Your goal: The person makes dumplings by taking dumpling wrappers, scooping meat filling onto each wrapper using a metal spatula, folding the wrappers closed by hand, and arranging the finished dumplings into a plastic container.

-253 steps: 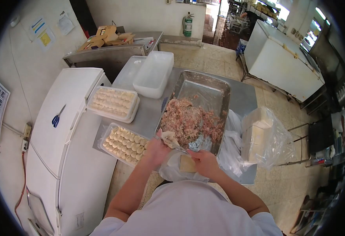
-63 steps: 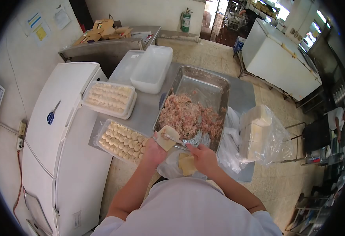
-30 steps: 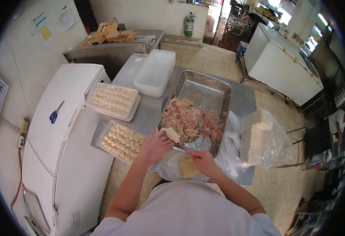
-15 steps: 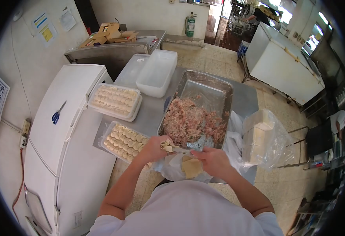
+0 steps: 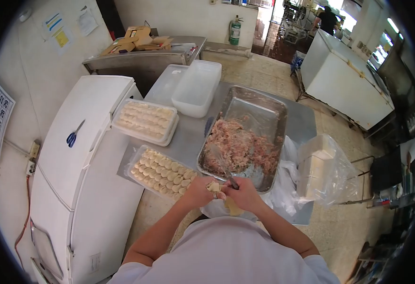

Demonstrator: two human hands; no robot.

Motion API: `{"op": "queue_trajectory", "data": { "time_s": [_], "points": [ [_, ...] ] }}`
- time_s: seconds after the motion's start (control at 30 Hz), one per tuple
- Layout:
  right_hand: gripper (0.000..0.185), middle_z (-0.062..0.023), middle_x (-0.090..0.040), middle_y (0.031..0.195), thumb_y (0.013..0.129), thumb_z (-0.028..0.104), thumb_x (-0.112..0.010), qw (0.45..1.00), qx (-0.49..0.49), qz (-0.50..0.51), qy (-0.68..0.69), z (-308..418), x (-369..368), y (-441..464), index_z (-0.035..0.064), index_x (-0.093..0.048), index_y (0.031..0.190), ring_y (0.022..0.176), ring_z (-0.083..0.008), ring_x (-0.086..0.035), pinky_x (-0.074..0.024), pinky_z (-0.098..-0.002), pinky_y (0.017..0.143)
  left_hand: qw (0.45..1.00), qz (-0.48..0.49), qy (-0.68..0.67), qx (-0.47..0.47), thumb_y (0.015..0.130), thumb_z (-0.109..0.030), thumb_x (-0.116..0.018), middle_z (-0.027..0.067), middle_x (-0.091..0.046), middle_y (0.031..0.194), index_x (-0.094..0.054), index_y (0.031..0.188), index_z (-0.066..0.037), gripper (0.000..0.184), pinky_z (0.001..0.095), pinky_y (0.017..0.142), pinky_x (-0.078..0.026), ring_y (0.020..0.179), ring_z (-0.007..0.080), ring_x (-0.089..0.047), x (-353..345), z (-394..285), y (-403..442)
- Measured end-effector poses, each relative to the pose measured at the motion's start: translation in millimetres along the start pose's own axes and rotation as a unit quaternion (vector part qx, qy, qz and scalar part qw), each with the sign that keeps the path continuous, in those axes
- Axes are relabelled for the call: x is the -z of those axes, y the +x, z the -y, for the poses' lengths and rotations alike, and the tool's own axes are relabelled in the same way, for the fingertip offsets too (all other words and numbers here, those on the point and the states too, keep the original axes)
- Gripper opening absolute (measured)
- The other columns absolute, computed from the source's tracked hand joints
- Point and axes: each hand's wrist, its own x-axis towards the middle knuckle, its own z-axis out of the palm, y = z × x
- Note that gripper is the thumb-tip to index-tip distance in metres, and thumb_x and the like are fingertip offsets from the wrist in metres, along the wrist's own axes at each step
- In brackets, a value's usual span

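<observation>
My left hand (image 5: 200,192) is closed around a pale dumpling wrapper (image 5: 213,187), which is partly folded in the fingers. My right hand (image 5: 246,195) grips a spatula (image 5: 234,183) by its dark handle, and its blade points away over the meat. The two hands touch or nearly touch at the wrapper. Just beyond them, ground meat filling (image 5: 238,144) fills the near part of a steel tray (image 5: 283,124). Beneath my hands, a stack of wrappers (image 5: 234,208) lies partly hidden on plastic. Left of my left hand, a plastic container (image 5: 132,171) holds rows of dumplings (image 5: 162,174).
A second container of dumplings (image 5: 146,119) stands behind the first, near a translucent tub (image 5: 197,90). To the right sits a bagged block of wrappers (image 5: 315,165). A white freezer (image 5: 82,189) with scissors (image 5: 75,134) flanks the table. Another person (image 5: 328,21) is far back.
The spatula has swung from lying across the wrapper to pointing up over the meat. My hands have drawn closer together, and the wrapper looks more gathered. The view has shifted slightly.
</observation>
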Motion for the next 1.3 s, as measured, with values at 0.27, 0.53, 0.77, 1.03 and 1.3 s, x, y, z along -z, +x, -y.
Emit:
{"op": "queue_trajectory", "data": {
  "time_s": [0.27, 0.53, 0.77, 1.03, 1.3],
  "points": [
    [0.021, 0.0002, -0.06, 0.068, 0.093, 0.019, -0.07, 0.999, 0.004, 0.009, 0.05, 10, -22, 19, -0.001, -0.07, 0.088, 0.064, -0.0077, -0.049, -0.0415, -0.0305, 0.058, 0.983, 0.002, -0.159, 0.091, 0.087, -0.018, -0.081, 0.0045, -0.067, 0.078, -0.069, 0.09, -0.003, 0.019, 0.0281, 0.055, -0.048, 0.066, 0.0111, -0.061, 20, 28, -15],
    [0.019, 0.0021, -0.064, 0.075, 0.095, 0.017, -0.07, 0.999, -0.019, 0.0, 0.03, -6, -35, 26, -0.0002, -0.071, 0.087, 0.071, -0.0058, -0.054, -0.0433, -0.0268, 0.064, 0.906, -0.37, -0.046, 0.202, 0.096, -0.024, -0.067, 0.0064, -0.068, 0.076, -0.069, 0.087, -0.002, 0.024, 0.0329, 0.049, -0.045, 0.059, 0.0154, -0.06, 127, 107, -14],
    [0.02, 0.0003, -0.065, 0.075, 0.094, 0.015, -0.069, 0.997, -0.023, -0.017, 0.074, -15, -56, 24, -0.0032, -0.07, 0.087, 0.071, -0.0068, -0.054, -0.0437, -0.0268, 0.063, 0.916, -0.358, 0.07, 0.165, 0.091, -0.03, -0.076, 0.0199, -0.071, 0.097, -0.071, 0.111, 0.0, 0.037, 0.0412, 0.078, -0.053, 0.087, 0.0271, -0.069, 233, 150, -21],
    [0.018, -0.001, -0.066, 0.077, 0.095, 0.014, -0.068, 0.996, -0.028, -0.023, 0.077, -18, -66, 23, -0.0038, -0.071, 0.09, 0.073, -0.0084, -0.058, -0.0472, -0.0271, 0.068, 0.861, -0.3, 0.358, 0.199, 0.083, -0.032, -0.081, 0.0218, -0.069, 0.114, -0.073, 0.112, -0.003, 0.042, 0.0464, 0.092, -0.053, 0.108, 0.0377, -0.066, 229, 143, -13],
    [0.018, -0.0019, -0.067, 0.077, 0.095, 0.014, -0.067, 0.996, -0.061, -0.033, 0.062, -14, -67, 20, -0.0039, -0.071, 0.093, 0.073, -0.0087, -0.058, -0.047, -0.0266, 0.068, 0.831, -0.283, 0.424, 0.223, 0.084, -0.043, -0.078, 0.015, -0.073, 0.098, -0.076, 0.096, -0.009, 0.036, 0.0452, 0.082, -0.056, 0.095, 0.034, -0.07, 235, 146, -8]
  ]
}}
